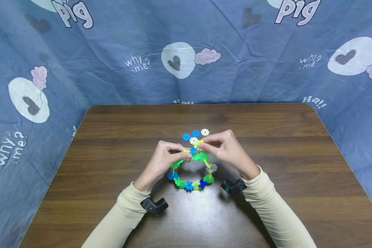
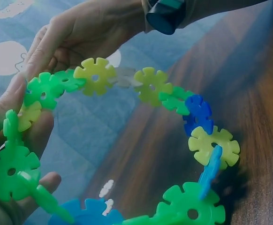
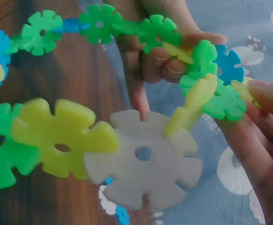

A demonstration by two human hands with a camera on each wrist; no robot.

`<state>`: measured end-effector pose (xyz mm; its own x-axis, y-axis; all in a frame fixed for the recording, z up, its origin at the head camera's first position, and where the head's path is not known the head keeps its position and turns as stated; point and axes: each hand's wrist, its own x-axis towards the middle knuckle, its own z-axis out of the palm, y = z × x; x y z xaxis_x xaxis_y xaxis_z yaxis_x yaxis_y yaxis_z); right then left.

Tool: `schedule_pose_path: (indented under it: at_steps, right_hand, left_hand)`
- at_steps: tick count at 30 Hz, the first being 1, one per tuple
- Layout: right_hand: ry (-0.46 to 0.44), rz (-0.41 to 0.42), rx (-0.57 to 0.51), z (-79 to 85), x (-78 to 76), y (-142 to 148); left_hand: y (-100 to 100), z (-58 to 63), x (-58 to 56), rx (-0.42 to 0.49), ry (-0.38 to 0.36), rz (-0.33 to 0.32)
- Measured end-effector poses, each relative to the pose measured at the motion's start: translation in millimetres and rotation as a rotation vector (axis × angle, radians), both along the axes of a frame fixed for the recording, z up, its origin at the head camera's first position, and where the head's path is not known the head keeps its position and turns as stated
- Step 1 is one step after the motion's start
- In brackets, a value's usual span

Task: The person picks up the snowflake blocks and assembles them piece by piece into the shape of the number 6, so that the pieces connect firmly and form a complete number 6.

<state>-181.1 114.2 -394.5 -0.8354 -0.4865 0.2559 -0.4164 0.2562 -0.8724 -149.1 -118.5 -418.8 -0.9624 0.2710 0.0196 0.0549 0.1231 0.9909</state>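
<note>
While forearms (image 1: 128, 206) slant inward | hands: left (image 1: 163, 156) pinches yellow disc (image 1: 186, 151) | right (image 1: 227, 150) pinches second yellow disc (image 1: 197, 143)

Head view, all print on blue cloth (image 1: 117, 31): "pig" (image 1: 72, 13) upper left, second "pig" (image 1: 298, 12) upper right. "why? me?" (image 1: 137, 63) three times: upper centre, upper right, left side. "Ha!!" (image 1: 314, 101) right of centre; another at centre, lower part hidden behind table (image 1: 127, 120). Right wrist view: white lettering on cloth, unreadable.
</note>
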Motion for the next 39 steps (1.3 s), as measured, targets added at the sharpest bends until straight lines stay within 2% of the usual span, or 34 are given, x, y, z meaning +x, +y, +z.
schedule_pose_path:
  at_steps: [9, 17, 25, 28, 34, 39]
  right_hand:
    - [-0.015, -0.048, -0.044, -5.6, -0.2, -7]
    - [-0.107, -0.009, -0.015, -4.0, -2.0, -1]
    - [-0.129, 0.015, 0.028, -1.1, -3.3, 0]
    - [-0.153, 0.025, 0.035, -1.2, -4.2, 0]
    - [-0.271, 0.051, -0.002, -3.4, -7.1, -2]
    - [-0.421, 0.133, -0.028, -9.3, -9.0, -5]
  left_hand:
    - [-4, -0.3, -0.5, 0.019, -0.039, 0.025]
    - [-1, -3.9, -1.8, 0.011, -0.042, 0.010]
    - [0, -4.7, -2.1, 0.006, -0.031, -0.007]
    - [-3, -5.2, -3.3, -0.008, -0.066, -0.016]
    - [-11, -1.3, -5.7, -0.038, -0.162, -0.069]
    - [-16, 4.0, -7.3, -0.057, -0.165, -0.113]
